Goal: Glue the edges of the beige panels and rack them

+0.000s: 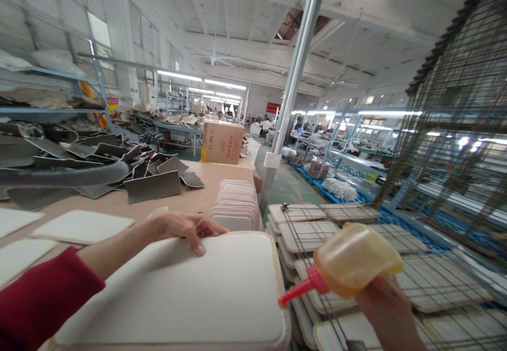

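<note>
- The brown desk [200, 173] bears grey pieces [154, 184], a carton [222, 144] and a stack [235, 203] of pale panels.
- The white board [198, 287] lies nearest; the left hand [184, 228] has its grip pinched on the far edge.
- The right hand [384, 298] has its grip wrapped round a bottle [354, 261], red nozzle at the board's right edge.
- Beyond: a pole [291, 92], lit tubes [179, 75].

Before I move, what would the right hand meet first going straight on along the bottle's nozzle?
The right hand would likely bring the red nozzle against the top white panel at its right edge; whether the tip already touches is unclear.
</note>
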Demonstrator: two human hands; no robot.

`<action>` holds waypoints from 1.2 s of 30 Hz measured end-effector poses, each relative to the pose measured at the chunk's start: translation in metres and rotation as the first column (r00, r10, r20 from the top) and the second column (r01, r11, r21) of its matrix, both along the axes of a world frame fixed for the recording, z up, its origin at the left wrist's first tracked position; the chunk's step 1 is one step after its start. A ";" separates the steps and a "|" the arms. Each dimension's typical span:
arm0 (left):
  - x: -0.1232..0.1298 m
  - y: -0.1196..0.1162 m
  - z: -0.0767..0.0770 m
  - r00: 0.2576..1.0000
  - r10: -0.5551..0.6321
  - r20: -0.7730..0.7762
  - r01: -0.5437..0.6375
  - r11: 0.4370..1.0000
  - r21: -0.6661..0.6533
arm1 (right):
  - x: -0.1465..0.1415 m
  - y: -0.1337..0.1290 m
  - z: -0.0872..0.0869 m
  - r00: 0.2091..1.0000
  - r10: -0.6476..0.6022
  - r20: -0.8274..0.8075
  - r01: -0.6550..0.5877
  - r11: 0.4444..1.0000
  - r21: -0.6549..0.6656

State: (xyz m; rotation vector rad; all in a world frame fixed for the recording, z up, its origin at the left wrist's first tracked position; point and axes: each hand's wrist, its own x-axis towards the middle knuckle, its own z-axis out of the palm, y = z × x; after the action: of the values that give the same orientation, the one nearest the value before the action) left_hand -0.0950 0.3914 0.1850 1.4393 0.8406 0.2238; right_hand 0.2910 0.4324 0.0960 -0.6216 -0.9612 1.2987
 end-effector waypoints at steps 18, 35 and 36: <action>-0.012 -0.007 -0.023 0.992 0.076 0.099 -0.073 0.997 -0.038 | -0.002 -0.012 -0.004 0.987 -0.152 0.047 0.151 0.988 0.009; -0.015 -0.022 -0.044 0.943 0.243 0.227 -0.238 0.970 -0.050 | -0.003 -0.037 -0.010 0.938 -0.346 -0.013 0.340 0.929 -0.142; -0.015 -0.022 -0.045 0.937 0.255 0.238 -0.250 0.967 -0.051 | -0.002 -0.037 -0.012 0.934 -0.356 -0.030 0.349 0.927 -0.136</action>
State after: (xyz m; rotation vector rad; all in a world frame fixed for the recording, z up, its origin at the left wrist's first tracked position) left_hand -0.1096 0.3689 0.1395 1.2519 0.8210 0.5739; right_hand 0.2890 0.3956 0.0842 -0.8146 -0.6851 1.0533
